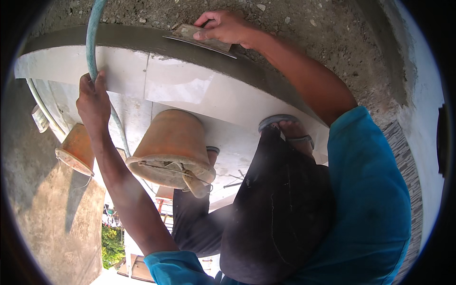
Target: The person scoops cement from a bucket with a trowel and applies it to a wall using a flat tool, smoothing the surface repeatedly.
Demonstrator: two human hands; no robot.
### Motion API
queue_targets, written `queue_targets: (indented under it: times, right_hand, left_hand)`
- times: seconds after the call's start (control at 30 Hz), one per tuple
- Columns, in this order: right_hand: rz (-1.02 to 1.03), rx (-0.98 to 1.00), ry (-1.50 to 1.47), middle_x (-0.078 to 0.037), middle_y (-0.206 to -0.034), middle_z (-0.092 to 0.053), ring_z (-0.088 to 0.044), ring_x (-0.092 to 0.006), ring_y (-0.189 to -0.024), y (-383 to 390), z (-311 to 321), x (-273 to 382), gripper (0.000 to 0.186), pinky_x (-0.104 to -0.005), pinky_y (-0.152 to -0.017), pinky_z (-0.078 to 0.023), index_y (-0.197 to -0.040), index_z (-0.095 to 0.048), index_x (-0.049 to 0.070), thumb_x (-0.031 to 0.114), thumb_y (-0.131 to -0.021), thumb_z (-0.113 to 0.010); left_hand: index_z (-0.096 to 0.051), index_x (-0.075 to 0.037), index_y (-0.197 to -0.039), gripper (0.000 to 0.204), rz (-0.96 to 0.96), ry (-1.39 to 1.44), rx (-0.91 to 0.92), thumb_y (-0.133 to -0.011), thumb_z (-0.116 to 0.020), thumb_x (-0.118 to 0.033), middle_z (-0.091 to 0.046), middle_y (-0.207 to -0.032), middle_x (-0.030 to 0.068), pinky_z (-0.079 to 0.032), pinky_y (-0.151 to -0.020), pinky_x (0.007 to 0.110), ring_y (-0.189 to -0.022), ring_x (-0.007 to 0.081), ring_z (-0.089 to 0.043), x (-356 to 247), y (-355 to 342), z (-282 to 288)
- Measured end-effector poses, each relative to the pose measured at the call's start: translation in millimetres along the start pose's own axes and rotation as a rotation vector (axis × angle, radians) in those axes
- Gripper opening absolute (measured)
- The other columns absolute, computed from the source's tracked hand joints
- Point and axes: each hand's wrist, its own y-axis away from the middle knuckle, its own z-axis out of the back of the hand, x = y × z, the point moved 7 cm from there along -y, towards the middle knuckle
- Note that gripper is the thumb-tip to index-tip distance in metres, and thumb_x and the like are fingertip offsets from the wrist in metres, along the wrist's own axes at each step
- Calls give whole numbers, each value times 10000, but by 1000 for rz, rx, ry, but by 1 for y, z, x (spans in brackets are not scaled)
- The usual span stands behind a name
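Observation:
My left hand point(94, 102) is closed around a pale green hose point(95, 33), which rises past the top edge of the view and also trails down behind my forearm. In my right hand point(225, 29) is a flat plastering trowel point(204, 42) with a dirty, worn back. Its thin blade lies along a strip of smooth grey mortar point(128, 35). Pale tiles point(123, 71) border that strip on the side toward me. My fingers partly hide the trowel's grip.
An orange-brown bucket point(166, 130) with a handled tool point(192, 180) at its rim stands beside my feet. A second orange bucket point(78, 147) is farther left. Rough soil with stones point(308, 52) lies beyond the mortar. A white wall point(430, 95) rises at right.

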Motion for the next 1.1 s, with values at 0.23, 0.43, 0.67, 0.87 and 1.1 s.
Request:
queue_targets:
  times: [0.23,0.43,0.67,0.87,1.1]
  right_hand:
    - [72,12,-20,-73,-1094,-715,-645,-209,-1005,45,-19,52,535,-360,-859,-485,-1213,-657,73,370,-807,-840]
    - [209,14,-134,-94,-1112,-709,-638,-198,-1050,68,-1,66,548,-360,-914,-477,-1229,-648,81,402,-822,-828]
    - [-32,4,-13,-101,-1200,-694,-600,-224,-1146,28,29,-21,547,-387,-1028,-411,-1266,-631,74,402,-862,-800]
    - [-41,35,-16,-79,-1171,-705,-601,-200,-1143,37,13,-22,527,-371,-1011,-417,-1272,-625,77,380,-876,-798]
    - [96,104,-128,-78,-1185,-721,-615,-242,-1121,90,1,35,567,-401,-1016,-410,-1239,-662,127,470,-817,-826]
  left_hand:
    - [-642,-50,-1115,394,-17,0,-5,-988,-609,-422,-677,-766,142,-515,-732,448,-743,344,-691,-2,0,-1]
    - [-644,-61,-1118,412,-6,-22,11,-990,-595,-449,-685,-786,143,-515,-749,452,-777,340,-698,2,-2,-1]
    - [-646,-56,-1110,415,-5,10,-4,-986,-597,-449,-680,-784,137,-511,-763,444,-770,326,-690,-1,-1,-2]
    - [-648,-54,-1106,414,15,6,33,-985,-597,-447,-668,-769,125,-509,-752,417,-757,301,-680,1,-1,-2]
    - [-647,-51,-1105,420,-23,10,9,-985,-597,-450,-676,-781,125,-511,-764,410,-769,301,-683,-1,-1,-4]
